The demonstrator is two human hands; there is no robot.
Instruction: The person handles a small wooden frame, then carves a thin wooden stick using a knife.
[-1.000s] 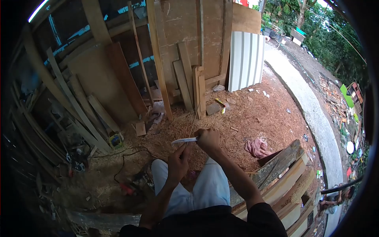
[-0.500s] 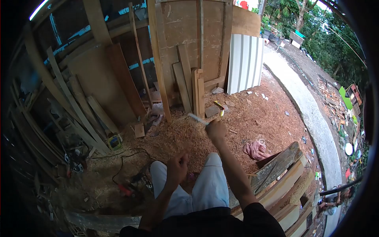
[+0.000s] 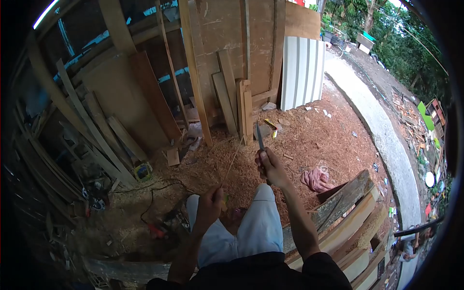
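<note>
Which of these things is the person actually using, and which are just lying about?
Likely in use:
- knife, in the right hand
- thin strip, in the left hand

Apparently just lying about:
- pink cloth
- white panel, propped upright
- leaning boards

No legible text, labels, brands, numbers or signs. Small yellow-and-red item (image 3: pixel 270 123) lying on the shavings (image 3: pixel 328 137): any print too small to make out. Red-and-white patch (image 3: pixel 300 2) at top edge, cut off by the frame: nothing readable on it.
</note>
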